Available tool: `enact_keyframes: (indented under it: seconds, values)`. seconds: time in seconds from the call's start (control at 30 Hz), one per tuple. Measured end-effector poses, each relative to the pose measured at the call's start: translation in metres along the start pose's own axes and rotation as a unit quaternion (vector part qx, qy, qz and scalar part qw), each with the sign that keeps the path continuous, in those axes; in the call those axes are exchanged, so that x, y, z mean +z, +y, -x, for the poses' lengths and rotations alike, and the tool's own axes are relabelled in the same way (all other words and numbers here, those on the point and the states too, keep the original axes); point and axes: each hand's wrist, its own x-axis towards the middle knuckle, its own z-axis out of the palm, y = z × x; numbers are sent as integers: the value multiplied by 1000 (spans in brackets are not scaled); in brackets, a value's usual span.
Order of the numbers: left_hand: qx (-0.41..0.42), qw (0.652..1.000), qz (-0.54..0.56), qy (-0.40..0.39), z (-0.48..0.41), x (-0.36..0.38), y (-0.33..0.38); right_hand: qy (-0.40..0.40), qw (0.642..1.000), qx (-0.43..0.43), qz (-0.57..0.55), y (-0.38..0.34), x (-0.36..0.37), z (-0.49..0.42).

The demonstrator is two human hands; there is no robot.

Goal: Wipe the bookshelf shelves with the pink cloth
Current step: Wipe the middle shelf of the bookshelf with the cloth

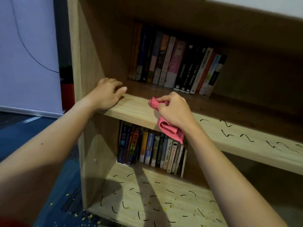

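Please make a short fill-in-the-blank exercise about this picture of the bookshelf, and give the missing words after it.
1. The right hand holds a bunched cloth of ____ colour.
2. The left hand rests flat on the front edge of the ____ shelf.
3. Black marks on that shelf lie to the ____ of the cloth.
4. The row of books under that shelf stands ____.

Missing words: pink; middle; right; upright

The single head-worn camera looks forward and down, close to the bookshelf (pixel 131 108), from its left front.
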Motion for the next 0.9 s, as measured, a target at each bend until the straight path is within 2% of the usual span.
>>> enact_keyframes:
  seconds: [0.2, 0.37, 0.5, 0.57, 0.67, 0.8, 0.9]
  values:
    - [-3, 1000, 3, -2, -1, 0, -1, 14, 1000, -25, -5, 0, 4, -7]
    - [25, 996, -85, -30, -16, 8, 15, 2, 999, -47, -3, 3, 4, -8]
    - [81, 990, -57, -99, -56, 16, 38, -36, 998, -3, 47, 10, -4, -20]
    - [118, 985, -63, -112, -74, 20, 41, -31, 997, 33, 65, 16, -7, -29]
    - [152, 983, -67, -75, -93, 30, 35, -26, 994, 21, 101, 10, -1, -33]
    - [154, 987, -5, -34, -108, 36, 18, -40, 995, -34, 89, -5, 2, -27]
    - [149, 987, 2, -55, -112, 35, 11, -55, 990, 22, 130, 3, 0, -54]
